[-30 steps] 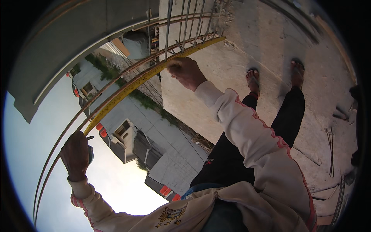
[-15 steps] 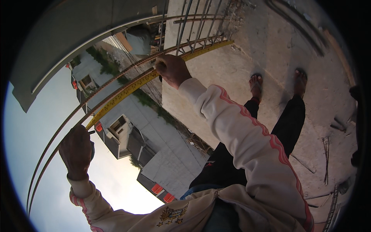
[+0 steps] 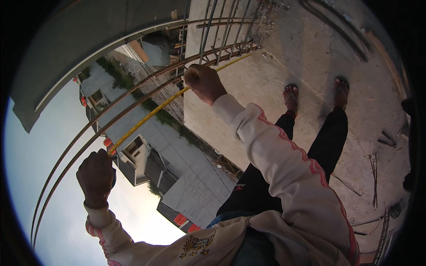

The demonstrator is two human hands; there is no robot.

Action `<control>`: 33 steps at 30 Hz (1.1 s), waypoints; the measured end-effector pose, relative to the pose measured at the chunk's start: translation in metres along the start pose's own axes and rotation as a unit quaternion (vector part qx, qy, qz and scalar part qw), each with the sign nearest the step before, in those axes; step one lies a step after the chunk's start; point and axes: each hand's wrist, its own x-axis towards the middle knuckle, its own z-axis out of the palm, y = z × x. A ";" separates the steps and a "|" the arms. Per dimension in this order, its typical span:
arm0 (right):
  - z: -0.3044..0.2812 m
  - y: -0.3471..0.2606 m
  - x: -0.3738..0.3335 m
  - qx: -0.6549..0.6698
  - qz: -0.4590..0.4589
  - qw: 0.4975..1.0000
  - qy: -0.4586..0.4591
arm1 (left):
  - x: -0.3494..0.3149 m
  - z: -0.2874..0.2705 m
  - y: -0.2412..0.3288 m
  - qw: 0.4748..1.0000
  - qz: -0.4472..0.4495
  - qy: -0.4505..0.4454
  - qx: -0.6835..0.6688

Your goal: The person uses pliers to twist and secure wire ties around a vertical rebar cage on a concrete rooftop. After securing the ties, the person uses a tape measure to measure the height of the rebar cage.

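My left hand [image 3: 95, 177] is closed around a dark tape measure case [image 3: 114, 177], mostly hidden by the fingers. From it a yellow tape blade [image 3: 151, 114] stretches up and right, edge-on, past my right hand to the concrete. My right hand [image 3: 204, 83] is closed in a fist beside the blade, close to two long ribbed steel bars [image 3: 155, 92]. What it grips, if anything, is hidden; a tiny pale tip shows at its left side. A gap separates the blade from the bars on the left.
Upright steel rods [image 3: 208, 29] cross the bars at the top. A grey panel [image 3: 97, 31] overhangs the upper left. Beyond the concrete slab's edge [image 3: 184, 106] the ground lies lower, with houses [image 3: 137, 150]. Loose rods [image 3: 374, 181] and bent bars [image 3: 337, 26] lie right of my feet.
My left hand has moved right and slightly down, off the bars. The blade has turned edge-on and come away from the bars. My right hand has shifted slightly right.
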 end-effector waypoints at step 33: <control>-0.156 0.006 -0.152 0.236 0.361 0.898 0.084 | -0.075 0.109 -0.021 0.821 -0.027 -0.285 -0.493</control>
